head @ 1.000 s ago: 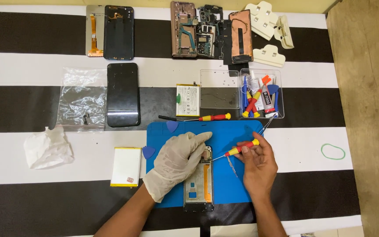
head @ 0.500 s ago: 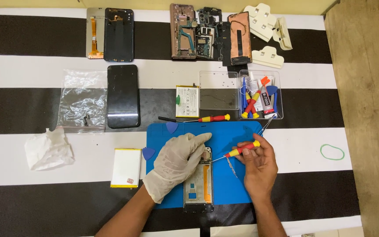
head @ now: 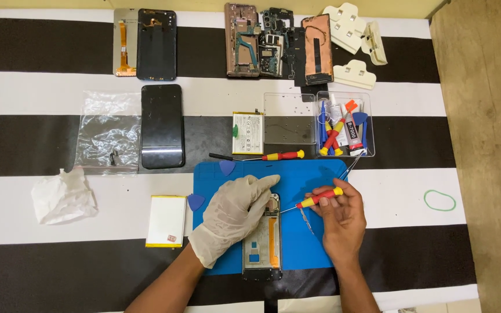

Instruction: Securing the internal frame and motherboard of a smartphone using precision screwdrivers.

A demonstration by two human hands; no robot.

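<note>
My left hand [head: 234,215], in a white glove, presses flat on an opened phone frame [head: 264,246] that lies on a blue work mat [head: 302,174]. My right hand [head: 338,219], bare, grips a small red and yellow screwdriver [head: 318,198] whose tip points left at the top of the phone frame. Metal tweezers [head: 305,219] lie on the mat under the right hand.
A second screwdriver [head: 256,156] lies above the mat. A clear tool box [head: 342,124], a clear lid [head: 288,119], a battery [head: 247,124], a black phone [head: 162,126], a plastic bag [head: 105,133], a tissue [head: 64,196], a white battery [head: 166,220], blue picks [head: 195,202] and stripped phones [head: 273,40] surround it.
</note>
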